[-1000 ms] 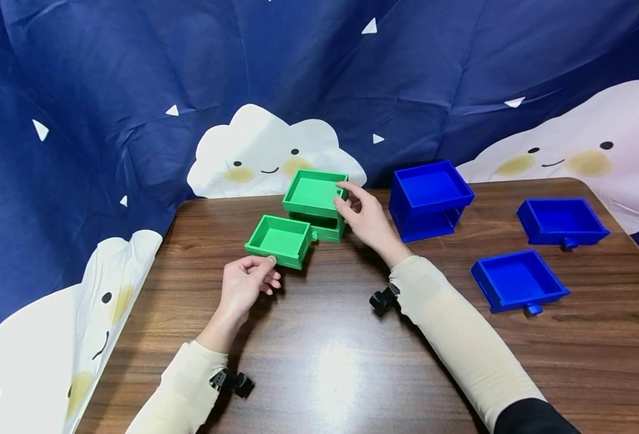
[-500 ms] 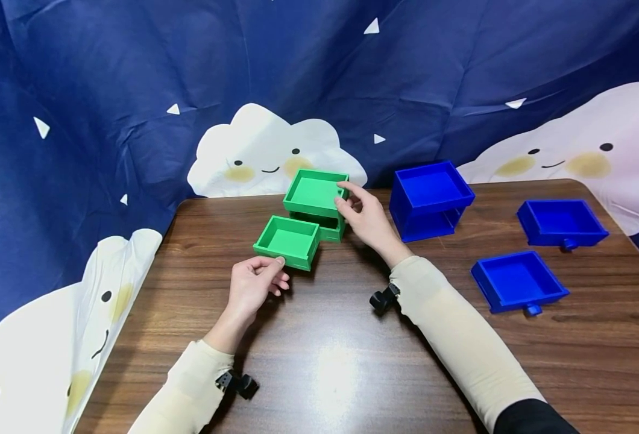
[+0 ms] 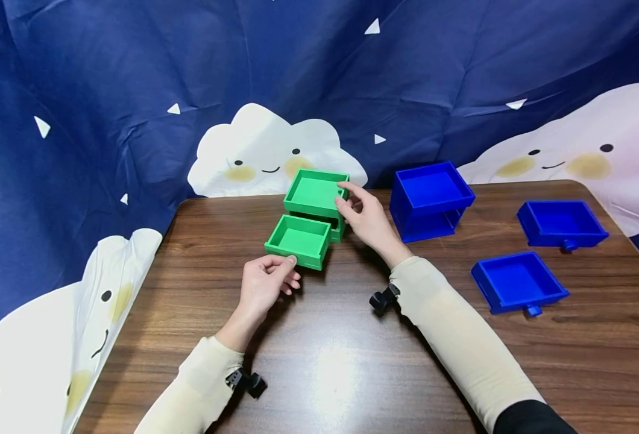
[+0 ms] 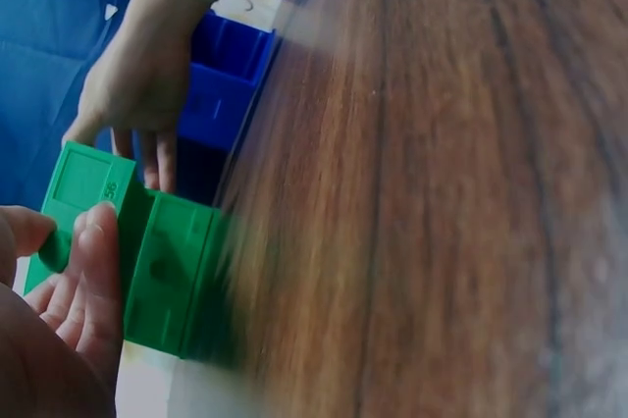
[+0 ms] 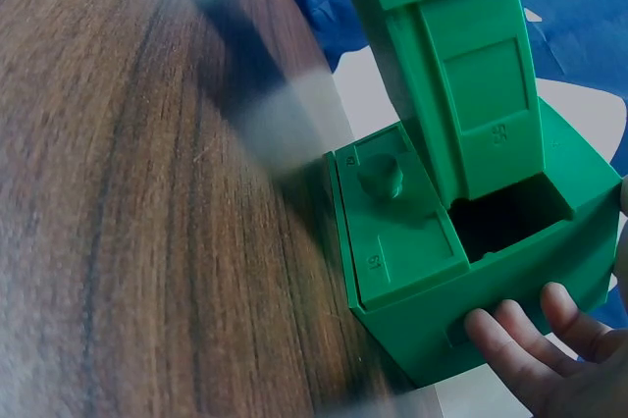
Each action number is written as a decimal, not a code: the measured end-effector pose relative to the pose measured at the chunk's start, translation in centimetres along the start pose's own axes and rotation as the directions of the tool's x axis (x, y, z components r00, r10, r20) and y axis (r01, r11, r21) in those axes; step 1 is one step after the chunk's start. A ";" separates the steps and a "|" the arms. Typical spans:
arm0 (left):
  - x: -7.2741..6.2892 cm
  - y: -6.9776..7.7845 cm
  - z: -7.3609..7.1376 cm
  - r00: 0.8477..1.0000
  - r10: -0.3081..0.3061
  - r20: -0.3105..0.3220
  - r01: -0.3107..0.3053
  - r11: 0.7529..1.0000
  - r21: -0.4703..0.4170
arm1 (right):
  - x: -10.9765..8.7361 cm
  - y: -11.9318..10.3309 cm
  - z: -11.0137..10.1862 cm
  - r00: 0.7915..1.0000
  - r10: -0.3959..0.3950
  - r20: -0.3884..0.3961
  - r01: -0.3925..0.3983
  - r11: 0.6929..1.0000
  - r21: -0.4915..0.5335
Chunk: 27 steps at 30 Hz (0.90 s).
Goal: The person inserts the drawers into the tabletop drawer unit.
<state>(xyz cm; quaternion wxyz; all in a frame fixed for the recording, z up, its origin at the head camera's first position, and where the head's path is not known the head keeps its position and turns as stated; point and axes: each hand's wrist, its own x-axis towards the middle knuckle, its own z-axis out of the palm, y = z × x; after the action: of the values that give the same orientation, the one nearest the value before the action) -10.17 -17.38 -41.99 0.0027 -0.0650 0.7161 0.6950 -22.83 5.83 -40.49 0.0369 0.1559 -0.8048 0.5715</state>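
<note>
Gently square the green drawer [image 3: 299,236], pinching its knob [image 4: 56,252] in left hand [image 3: 265,280] — brace the green cabinet [image 3: 315,190] with right hand [image 3: 367,218] spread.

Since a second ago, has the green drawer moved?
Yes: in the head view, the green drawer has shifted to the person's right, judged against the green cabinet.
</note>
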 end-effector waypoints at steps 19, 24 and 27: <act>0.5 0.0 1.6 0.999 0.039 0.003 -0.039 0.999 -0.022 | 0.1 0.3 0.1 1.000 -0.006 -0.011 0.006 1.000 -0.009; 0.6 -0.2 1.7 0.999 0.032 -0.001 -0.032 0.999 -0.020 | 0.1 0.3 0.1 1.000 -0.010 -0.019 0.010 1.000 -0.007; 0.6 -0.3 1.7 1.000 0.024 -0.003 -0.024 0.999 -0.021 | 0.1 0.3 0.2 1.000 -0.009 -0.020 0.009 1.000 -0.001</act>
<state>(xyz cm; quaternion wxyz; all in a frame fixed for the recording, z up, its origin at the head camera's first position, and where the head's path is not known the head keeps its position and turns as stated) -10.90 -15.71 -42.45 -0.0075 -0.0574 0.7094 0.7024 -22.99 5.75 -40.78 0.0475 0.1538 -0.8041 0.5723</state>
